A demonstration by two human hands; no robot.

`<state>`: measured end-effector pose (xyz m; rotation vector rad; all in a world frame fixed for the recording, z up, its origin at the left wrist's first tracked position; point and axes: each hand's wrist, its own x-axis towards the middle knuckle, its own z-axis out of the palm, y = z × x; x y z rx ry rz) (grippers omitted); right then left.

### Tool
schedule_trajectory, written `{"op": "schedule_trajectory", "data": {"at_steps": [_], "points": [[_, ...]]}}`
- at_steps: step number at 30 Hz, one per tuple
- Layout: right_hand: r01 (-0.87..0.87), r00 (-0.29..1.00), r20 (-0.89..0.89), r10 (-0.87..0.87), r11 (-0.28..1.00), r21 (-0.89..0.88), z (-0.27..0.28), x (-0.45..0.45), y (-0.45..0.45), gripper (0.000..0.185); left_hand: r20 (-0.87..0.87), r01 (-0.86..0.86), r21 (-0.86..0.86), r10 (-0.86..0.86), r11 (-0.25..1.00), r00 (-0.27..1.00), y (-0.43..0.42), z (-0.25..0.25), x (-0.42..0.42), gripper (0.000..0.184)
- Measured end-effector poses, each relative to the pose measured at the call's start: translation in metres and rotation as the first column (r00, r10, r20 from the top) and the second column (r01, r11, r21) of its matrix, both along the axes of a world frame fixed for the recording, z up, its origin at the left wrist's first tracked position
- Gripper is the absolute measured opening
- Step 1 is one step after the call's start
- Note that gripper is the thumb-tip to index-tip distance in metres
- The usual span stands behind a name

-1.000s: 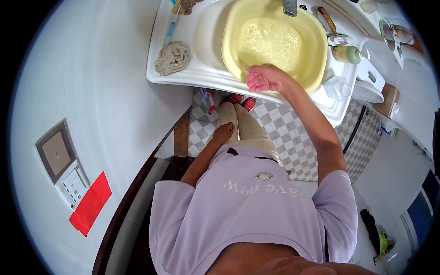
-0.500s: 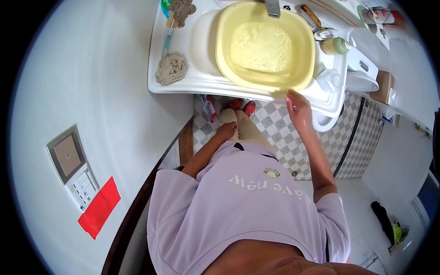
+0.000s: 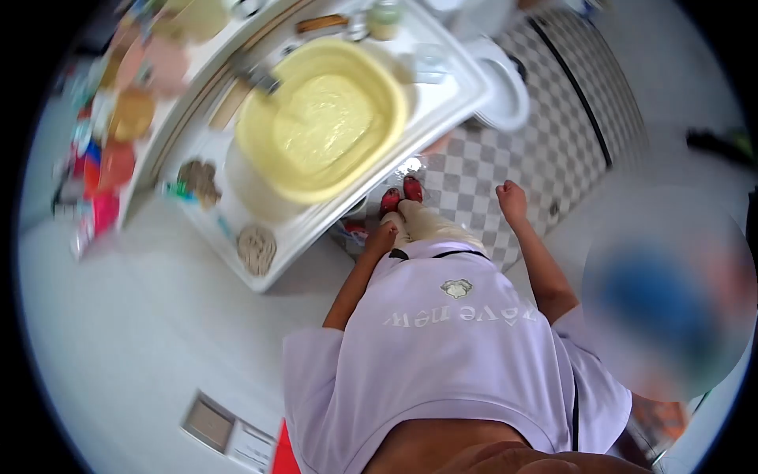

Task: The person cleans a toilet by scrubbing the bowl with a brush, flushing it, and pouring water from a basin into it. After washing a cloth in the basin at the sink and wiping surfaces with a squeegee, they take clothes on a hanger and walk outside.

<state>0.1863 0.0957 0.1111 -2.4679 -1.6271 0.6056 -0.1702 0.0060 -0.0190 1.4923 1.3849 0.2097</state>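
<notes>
Likely heavy and slippery, the basin (image 3: 387, 103) suits holding by its rim (image 3: 347, 171); left hand (image 3: 384, 236) and right hand (image 3: 512, 201) are fisted.

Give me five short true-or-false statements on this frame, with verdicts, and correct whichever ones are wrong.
1. The yellow basin sits on the white sink unit, with the faucet at its rim. True.
2. The right hand is dipped in the yellow basin. False: it is held out over the checkered floor, away from the sink unit.
3. The left hand is by the light trousers. True.
4. The coiled beige cloth lies inside the yellow basin. False: it lies outside it, at a corner of the white sink unit.
5. The shoes are blue. False: they are red.
</notes>
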Motion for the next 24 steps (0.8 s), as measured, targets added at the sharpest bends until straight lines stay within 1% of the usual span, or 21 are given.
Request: {"op": "schedule_trajectory", "data": {"at_steps": [1, 4, 5, 6, 7, 10, 11, 12, 14, 15, 16, 17, 19, 20, 21, 22, 24], "points": [[0.048, 0.997, 0.056, -0.046, 0.998, -0.045, -0.014, 0.019, -0.028, 0.023, -0.045, 0.016, -0.012, -0.017, 1.0, 0.999, 0.007, 0.017, 0.003, 0.018], [0.184, 0.977, 0.13, -0.168, 0.975, -0.123, -0.066, 0.075, -0.134, 0.024, 0.034, 0.178, 0.01, -0.178, 0.984, 0.983, 0.022, 0.002, 0.006, 0.017], [0.319, 0.947, 0.032, -0.32, 0.922, -0.218, -0.085, 0.088, -0.172, 0.025, 0.045, 0.241, -0.001, -0.24, 0.971, 0.97, 0.028, 0.0, 0.007, 0.017], [0.426, 0.883, -0.058, -0.466, 0.847, -0.318, -0.102, 0.1, -0.213, 0.027, 0.056, 0.299, -0.012, -0.298, 0.954, 0.953, 0.033, -0.002, 0.011, 0.018], [0.216, 0.975, 0.119, -0.186, 0.921, -0.325, -0.115, 0.109, -0.254, 0.029, 0.068, 0.352, -0.021, -0.35, 0.936, 0.934, 0.04, -0.004, 0.016, 0.018], [0.346, 0.938, 0.149, -0.312, 0.827, -0.443, -0.137, 0.109, -0.348, 0.027, 0.07, 0.481, -0.036, -0.478, 0.876, 0.876, 0.052, -0.012, 0.029, 0.019], [0.16, 0.98, 0.185, -0.075, 0.846, -0.508, -0.121, 0.101, -0.357, 0.023, 0.09, 0.521, -0.009, -0.518, 0.853, 0.85, 0.055, -0.018, 0.032, 0.02], [0.42, 0.905, 0.149, -0.399, 0.779, -0.465, -0.103, 0.09, -0.369, 0.021, 0.109, 0.559, 0.018, -0.557, 0.829, 0.823, 0.059, -0.024, 0.037, 0.02], [0.435, 0.891, 0.334, -0.307, 0.786, -0.438, -0.128, 0.085, -0.412, 0.021, 0.117, 0.62, 0.051, -0.621, 0.783, 0.775, 0.071, -0.026, 0.052, 0.02], [0.509, 0.859, 0.297, -0.417, 0.761, -0.403, -0.136, 0.081, -0.428, 0.022, 0.107, 0.645, 0.055, -0.646, 0.763, 0.756, 0.075, -0.024, 0.062, 0.02], [0.577, 0.817, 0.259, -0.516, 0.728, -0.37, -0.122, 0.074, -0.426, 0.022, 0.098, 0.665, 0.058, -0.667, 0.745, 0.739, 0.079, -0.023, 0.073, 0.02], [0.641, 0.765, 0.217, -0.606, 0.689, -0.337, -0.11, 0.072, -0.423, 0.023, 0.053, 0.694, 0.121, -0.703, 0.71, 0.71, 0.084, -0.016, 0.089, 0.019], [0.664, 0.74, 0.247, -0.626, 0.619, -0.42, -0.052, 0.059, -0.39, 0.024, -0.038, 0.739, 0.241, -0.755, 0.629, 0.655, 0.094, 0.013, 0.127, 0.018], [0.669, 0.73, 0.261, -0.632, 0.583, -0.461, -0.035, 0.057, -0.381, 0.024, 0.099, 0.716, 0.107, -0.724, 0.69, 0.683, 0.1, 0.033, 0.147, 0.018], [0.672, 0.729, 0.27, -0.63, 0.583, -0.457, -0.038, 0.06, -0.384, 0.024, 0.222, 0.689, -0.038, -0.666, 0.724, 0.712, 0.106, 0.057, 0.168, 0.018], [0.677, 0.726, 0.279, -0.628, 0.583, -0.45, -0.043, 0.065, -0.386, 0.024, 0.329, 0.66, -0.186, -0.587, 0.728, 0.74, 0.112, 0.085, 0.19, 0.019], [0.681, 0.724, 0.279, -0.631, 0.591, -0.433, -0.057, 0.08, -0.391, 0.023, 0.498, 0.675, -0.211, -0.516, 0.707, 0.697, 0.121, 0.15, 0.238, 0.021]]}}
